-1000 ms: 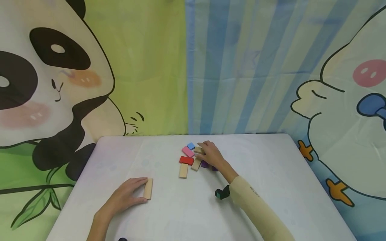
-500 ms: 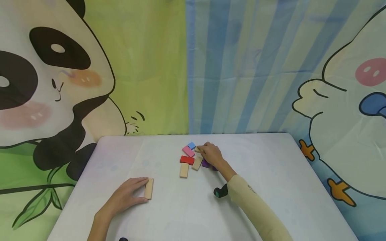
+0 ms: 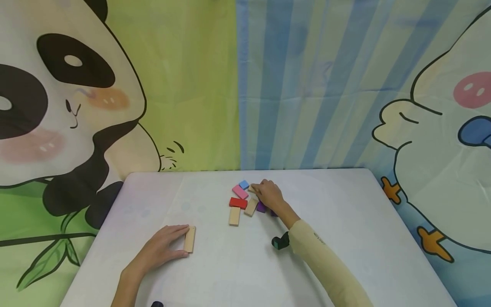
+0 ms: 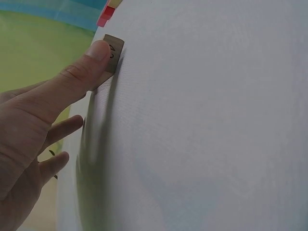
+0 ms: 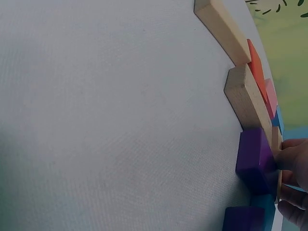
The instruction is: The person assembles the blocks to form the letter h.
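Note:
On the left of the table, my left hand [image 3: 161,246] pinches a plain wooden block [image 3: 189,239] lengthwise, thumb at the near end and fingers at the far end. The left wrist view shows the thumb pressed on that block's marked end face [image 4: 115,52]. My right hand [image 3: 270,197] is at the far side of a group of blocks, its fingers curled down on another wooden block [image 3: 252,189], mostly covered by the hand. In the right wrist view, thumb and fingertips grip this block [image 5: 276,137] behind a purple block [image 5: 256,161].
Beside the right hand lie a blue block [image 3: 244,184], a pink block [image 3: 240,192], a red block [image 3: 238,203] and two more wooden blocks, one tilted [image 3: 251,207], one upright in view [image 3: 234,216]. A teal block [image 5: 263,207] sits between purple ones. Patterned cloth [image 3: 192,85] hangs behind the table.
The right hand's fingers have closed in on the far wooden block, having been spread around it a second ago. My left hand and its block stay put.

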Demonstrator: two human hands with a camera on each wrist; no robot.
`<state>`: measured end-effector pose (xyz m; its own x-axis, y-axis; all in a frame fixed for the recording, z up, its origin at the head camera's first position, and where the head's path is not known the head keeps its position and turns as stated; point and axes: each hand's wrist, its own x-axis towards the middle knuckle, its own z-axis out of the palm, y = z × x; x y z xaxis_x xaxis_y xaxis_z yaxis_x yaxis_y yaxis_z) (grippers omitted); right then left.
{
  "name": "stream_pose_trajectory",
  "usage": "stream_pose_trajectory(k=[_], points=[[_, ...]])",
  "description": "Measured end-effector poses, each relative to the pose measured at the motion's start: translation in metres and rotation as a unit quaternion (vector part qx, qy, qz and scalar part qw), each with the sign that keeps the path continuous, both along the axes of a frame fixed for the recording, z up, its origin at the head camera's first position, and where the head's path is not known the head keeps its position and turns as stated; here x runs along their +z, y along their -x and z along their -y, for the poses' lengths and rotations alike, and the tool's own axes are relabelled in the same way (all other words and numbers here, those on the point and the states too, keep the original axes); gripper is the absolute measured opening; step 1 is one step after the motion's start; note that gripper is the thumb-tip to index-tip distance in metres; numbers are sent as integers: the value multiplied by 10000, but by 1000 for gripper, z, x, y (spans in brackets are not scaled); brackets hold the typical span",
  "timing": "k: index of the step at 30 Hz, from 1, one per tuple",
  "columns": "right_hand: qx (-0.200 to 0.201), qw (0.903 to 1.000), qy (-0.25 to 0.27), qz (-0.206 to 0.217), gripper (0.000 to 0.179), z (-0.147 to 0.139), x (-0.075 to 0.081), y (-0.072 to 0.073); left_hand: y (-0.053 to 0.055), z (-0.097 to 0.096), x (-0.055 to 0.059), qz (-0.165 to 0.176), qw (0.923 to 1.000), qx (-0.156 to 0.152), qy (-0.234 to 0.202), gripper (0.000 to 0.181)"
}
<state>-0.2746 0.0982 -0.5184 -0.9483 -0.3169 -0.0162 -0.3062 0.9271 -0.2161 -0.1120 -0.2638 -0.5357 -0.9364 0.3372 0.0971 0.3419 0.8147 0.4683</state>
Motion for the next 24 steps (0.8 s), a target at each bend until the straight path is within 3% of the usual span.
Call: stream_pose_trajectory(k=[11,21,24], points=[[121,9997,-218,-60,37,-2,0,6,1,0,-1,-111,9998,-27,174,76],[-175,9995,148,239,42,-6,-3,20,1,0,-2,-123,9998,-82,98,75],[-173,9977,385,526,46,-8,-2,24,1,1,-4,-150,9998,-76,101,75]])
